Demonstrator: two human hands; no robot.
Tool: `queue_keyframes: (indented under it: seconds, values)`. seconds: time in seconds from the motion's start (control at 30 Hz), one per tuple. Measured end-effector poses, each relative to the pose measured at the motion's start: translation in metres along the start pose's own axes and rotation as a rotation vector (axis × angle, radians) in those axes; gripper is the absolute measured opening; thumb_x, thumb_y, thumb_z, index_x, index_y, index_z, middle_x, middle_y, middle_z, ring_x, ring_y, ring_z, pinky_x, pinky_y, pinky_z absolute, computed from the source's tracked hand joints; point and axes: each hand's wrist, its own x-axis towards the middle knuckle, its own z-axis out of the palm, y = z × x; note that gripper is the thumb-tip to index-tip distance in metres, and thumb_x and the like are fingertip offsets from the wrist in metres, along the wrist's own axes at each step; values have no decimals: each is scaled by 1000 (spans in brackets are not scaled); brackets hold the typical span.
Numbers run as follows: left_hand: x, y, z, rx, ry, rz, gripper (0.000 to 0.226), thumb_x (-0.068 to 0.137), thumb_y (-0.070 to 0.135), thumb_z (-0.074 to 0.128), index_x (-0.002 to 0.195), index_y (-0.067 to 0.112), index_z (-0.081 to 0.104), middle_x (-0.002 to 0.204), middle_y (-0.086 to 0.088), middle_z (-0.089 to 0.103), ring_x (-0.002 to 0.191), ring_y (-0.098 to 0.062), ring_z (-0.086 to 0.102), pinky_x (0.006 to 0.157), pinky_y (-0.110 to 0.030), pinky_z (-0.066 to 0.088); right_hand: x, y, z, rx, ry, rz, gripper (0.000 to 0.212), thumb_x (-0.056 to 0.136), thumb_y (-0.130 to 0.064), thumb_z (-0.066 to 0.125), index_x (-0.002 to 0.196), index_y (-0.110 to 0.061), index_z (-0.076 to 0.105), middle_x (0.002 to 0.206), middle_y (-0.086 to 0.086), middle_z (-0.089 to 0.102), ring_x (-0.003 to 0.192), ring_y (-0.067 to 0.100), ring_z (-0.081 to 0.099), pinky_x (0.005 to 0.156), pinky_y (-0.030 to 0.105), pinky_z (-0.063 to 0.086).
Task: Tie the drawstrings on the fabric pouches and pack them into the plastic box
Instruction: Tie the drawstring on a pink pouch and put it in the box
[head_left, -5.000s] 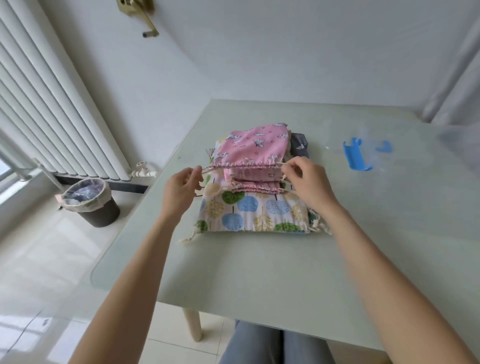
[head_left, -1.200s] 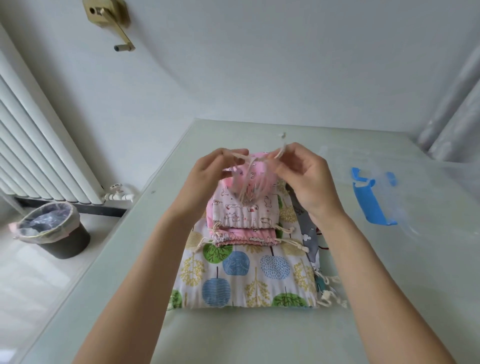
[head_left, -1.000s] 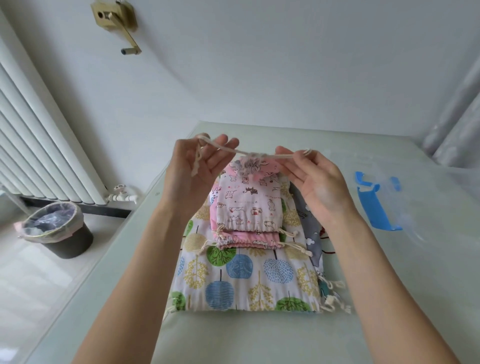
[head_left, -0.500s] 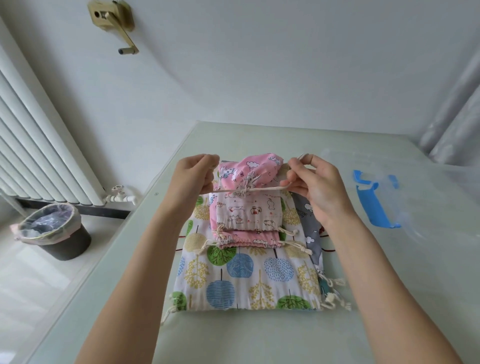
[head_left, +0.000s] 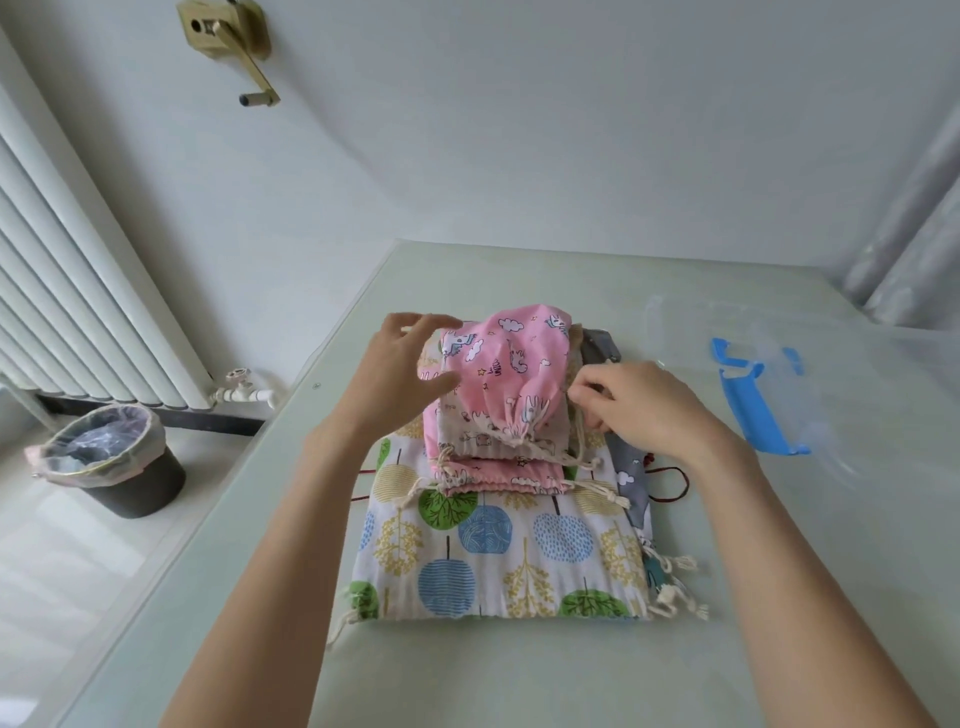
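So you're resting the pink pouch (head_left: 506, 379) on top of the pouch stack (head_left: 498, 551), left hand (head_left: 400, 374) spread loosely against it, right hand (head_left: 639, 405) pinching its drawstring (head_left: 563, 457). Loose knot could be slipping; plastic box (head_left: 810, 395) is sitting right of the stack.

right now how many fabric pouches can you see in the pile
5: pink cinched pouch on top, beige one under it, another pink below, big tree-print pouch at bottom, grey one at right. More may be hidden.

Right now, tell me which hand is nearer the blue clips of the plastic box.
Right. The right hand is beside the pouch stack, just left of the blue clips; the left hand is across the pink pouch, farther away.
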Motion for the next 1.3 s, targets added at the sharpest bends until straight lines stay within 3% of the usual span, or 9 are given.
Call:
queue_keyframes:
  seconds: [0.1, 0.27, 0.4, 0.6, 0.7, 0.83, 0.97, 1.1, 1.3]
  values:
    - [-2, 0, -9, 96, -51, 164, 20, 85, 31, 66, 105, 32, 64, 122, 2, 54, 112, -14, 50, 97, -31, 39, -8, -13, -7, -55, -137, -101, 31, 87, -50, 56, 67, -27, 64, 59, -12, 56, 58, 2, 52, 56, 24, 39]
    - [-7, 15, -3, -45, -343, 220, 13, 79, 36, 71, 86, 26, 69, 87, 16, 69, 83, 7, 60, 77, -13, 47, -6, -20, 8, -178, -219, -221, 17, 82, -40, 66, 81, -23, 70, 81, -8, 57, 83, 12, 52, 66, 29, 41]
    - [-6, 19, 8, -61, -420, 221, 17, 77, 29, 75, 90, 26, 63, 88, 13, 70, 82, 3, 64, 77, -11, 47, -11, -8, -16, 164, -113, -206, 15, 89, -36, 57, 81, -26, 65, 84, -11, 64, 79, 11, 59, 73, 29, 45]
    - [-8, 33, 10, -308, -162, 265, 11, 84, 32, 65, 87, 25, 72, 78, 10, 74, 65, -8, 66, 70, -32, 55, -13, -12, -28, 579, 137, -208, 18, 88, -29, 60, 75, -17, 63, 68, -4, 68, 56, 10, 64, 62, 22, 51]
    - [-9, 29, -5, -576, -32, 187, 16, 86, 29, 59, 81, 17, 69, 65, 6, 69, 53, -5, 57, 59, -16, 46, -13, -13, -34, 797, 291, -110, 25, 84, -34, 61, 68, -14, 60, 70, -8, 64, 52, 5, 58, 56, 20, 48]
    - [-6, 23, -7, -727, 51, 140, 26, 93, 27, 48, 77, 14, 63, 63, 3, 53, 60, -6, 56, 65, -15, 46, -13, -17, -35, 1228, 217, -144, 30, 85, -30, 54, 67, -6, 48, 96, 1, 71, 40, 4, 36, 52, 18, 46]
    - [-6, 27, 2, -521, -175, 182, 27, 92, 34, 47, 87, 16, 67, 70, 14, 59, 69, -7, 57, 74, -28, 51, -10, -19, -30, 1470, 119, -238, 22, 93, -23, 43, 79, -12, 56, 115, 9, 67, 40, 6, 23, 51, 19, 43]
    - [-12, 41, 4, -388, -388, 282, 16, 88, 32, 56, 92, 25, 69, 77, 15, 68, 74, -6, 65, 77, -22, 53, -8, -22, -22, 1183, 213, -214, 20, 96, -8, 45, 94, -15, 63, 97, 5, 70, 43, 5, 35, 47, 19, 41]
    - [-16, 41, -20, -485, -245, 346, 16, 74, 30, 69, 82, 17, 74, 69, 9, 72, 66, -5, 68, 69, -12, 48, -4, -25, -9, 755, 263, -172, 12, 94, -11, 52, 92, -18, 62, 73, 0, 67, 44, -4, 51, 47, 7, 37]
